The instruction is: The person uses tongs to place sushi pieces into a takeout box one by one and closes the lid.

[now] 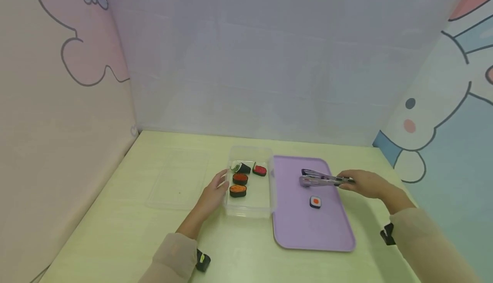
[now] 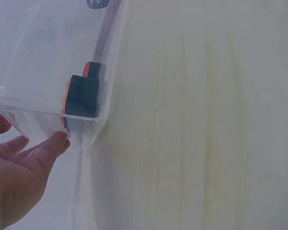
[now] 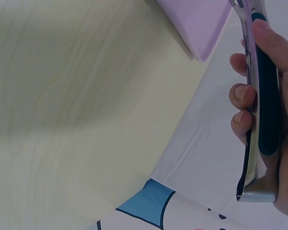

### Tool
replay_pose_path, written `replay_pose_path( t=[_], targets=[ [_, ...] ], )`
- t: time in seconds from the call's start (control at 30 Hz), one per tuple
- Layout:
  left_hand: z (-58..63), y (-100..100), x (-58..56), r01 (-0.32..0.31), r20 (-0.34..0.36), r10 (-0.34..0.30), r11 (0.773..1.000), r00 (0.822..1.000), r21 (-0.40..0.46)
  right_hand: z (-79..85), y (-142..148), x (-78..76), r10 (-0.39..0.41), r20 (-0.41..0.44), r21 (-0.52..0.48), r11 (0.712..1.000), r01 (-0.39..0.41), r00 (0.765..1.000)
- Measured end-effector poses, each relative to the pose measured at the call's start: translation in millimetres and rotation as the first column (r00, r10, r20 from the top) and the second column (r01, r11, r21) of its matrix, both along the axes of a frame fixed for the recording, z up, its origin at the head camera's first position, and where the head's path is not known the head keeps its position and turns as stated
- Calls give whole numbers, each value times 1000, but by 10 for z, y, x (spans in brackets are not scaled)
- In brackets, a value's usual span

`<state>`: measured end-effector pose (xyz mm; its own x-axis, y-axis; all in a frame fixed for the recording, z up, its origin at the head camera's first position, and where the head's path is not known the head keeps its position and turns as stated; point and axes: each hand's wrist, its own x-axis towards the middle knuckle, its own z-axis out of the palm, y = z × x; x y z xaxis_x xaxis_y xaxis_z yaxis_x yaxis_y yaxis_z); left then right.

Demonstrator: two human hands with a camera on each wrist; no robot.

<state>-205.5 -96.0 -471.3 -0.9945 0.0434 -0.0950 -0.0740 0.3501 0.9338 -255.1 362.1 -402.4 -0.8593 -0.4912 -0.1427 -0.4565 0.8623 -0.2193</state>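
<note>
My left hand (image 1: 211,195) rests its fingers against the left wall of a clear plastic container (image 1: 252,211); the left wrist view shows the fingertips (image 2: 57,141) at its outer side. Inside, grouped to the left and back, are a green-topped sushi roll (image 1: 242,168), a red-topped sushi (image 1: 259,170), an orange-red roe sushi (image 1: 240,179) and an orange-topped sushi (image 1: 238,190). My right hand (image 1: 366,183) grips metal tongs (image 1: 321,180) by dark handles, their heads above a purple tray (image 1: 308,233). One white sushi roll with an orange centre (image 1: 315,202) lies on the tray, apart from the tongs.
A clear flat lid (image 1: 177,184) lies on the pale wooden table (image 1: 239,248) left of the container. The tray stands beside the container's right wall. Partitions enclose the table at the back and sides, with cartoon figures on the side ones.
</note>
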Motion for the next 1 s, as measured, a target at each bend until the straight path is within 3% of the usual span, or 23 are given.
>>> replay_pose_path(
  t=[0.27,0.57,0.87,1.0],
  targets=[
    [-11,0,-2,0,-3,0,1000,1000,14,165,-179,-32,13,-60,-35,999,-15,998],
    [-6,1,7,-6,11,6,1000,1000,21,436,-637,-60,52,-86,-53,997,-56,995],
    [-6,-11,21,-4,4,4,999,1000,35,411,-1064,-125,174,-117,-45,983,-180,978],
    [-20,-19,16,2,-1,-2,999,1000,36,361,-1157,-153,194,-105,-30,980,-198,975]
  ],
)
